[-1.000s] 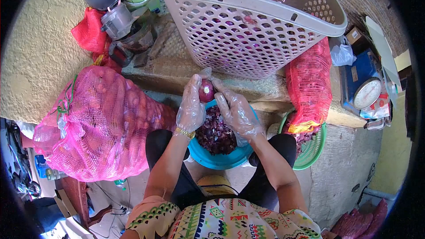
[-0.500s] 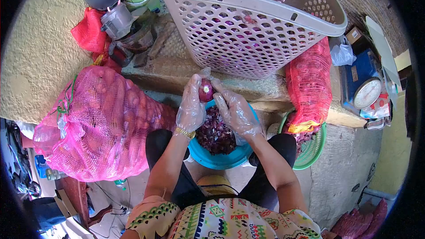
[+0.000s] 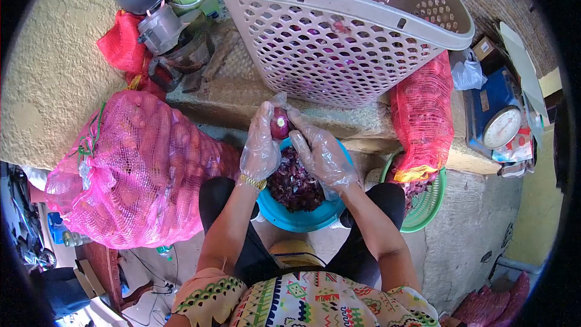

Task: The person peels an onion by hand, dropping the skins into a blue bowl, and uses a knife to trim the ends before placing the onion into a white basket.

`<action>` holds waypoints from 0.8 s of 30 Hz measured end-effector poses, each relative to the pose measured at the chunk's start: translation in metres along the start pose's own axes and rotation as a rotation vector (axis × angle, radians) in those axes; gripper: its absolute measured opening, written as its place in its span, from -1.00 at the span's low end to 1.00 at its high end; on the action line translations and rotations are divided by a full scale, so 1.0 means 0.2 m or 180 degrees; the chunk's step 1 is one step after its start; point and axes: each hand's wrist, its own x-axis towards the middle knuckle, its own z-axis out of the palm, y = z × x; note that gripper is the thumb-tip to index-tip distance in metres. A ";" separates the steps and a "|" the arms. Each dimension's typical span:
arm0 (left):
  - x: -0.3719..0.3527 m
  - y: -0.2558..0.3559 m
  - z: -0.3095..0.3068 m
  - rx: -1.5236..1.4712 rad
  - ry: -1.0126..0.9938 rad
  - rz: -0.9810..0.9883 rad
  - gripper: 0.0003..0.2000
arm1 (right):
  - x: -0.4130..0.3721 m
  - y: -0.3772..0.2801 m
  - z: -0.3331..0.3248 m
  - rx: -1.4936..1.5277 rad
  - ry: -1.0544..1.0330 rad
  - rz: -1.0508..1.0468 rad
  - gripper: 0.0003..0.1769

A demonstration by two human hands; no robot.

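A purple onion (image 3: 280,126) with a pale cut end sits between my two hands. My left hand (image 3: 262,139), in a clear plastic glove, is wrapped round its left side. From the right, my gloved right hand (image 3: 321,152) touches the onion with its upper fingers; whether it grips something more is hidden. Below both hands stands a blue basin (image 3: 302,225), holding a heap of dark purple onion skins (image 3: 295,188).
A large mesh sack (image 3: 145,169) of onions leans at the left. Ahead stands a grey perforated basket (image 3: 339,42). At the right are a red sack (image 3: 422,115), a green basket (image 3: 433,206) and a dial scale (image 3: 502,127).
Both hands and the onion have shifted very slightly, and the onion is turned a little. My hands stay round it above the basin.
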 end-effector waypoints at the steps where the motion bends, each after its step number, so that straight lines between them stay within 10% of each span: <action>1: 0.00 -0.01 0.00 -0.0047 -0.0004 0.0024 -0.46 | 0.00 0.00 0.00 -0.0022 0.0002 -0.0016 -0.46; 24: 0.00 0.01 0.00 -0.0062 0.0053 -0.0097 -0.49 | 0.00 -0.01 0.02 -0.0040 0.0153 0.0029 -0.48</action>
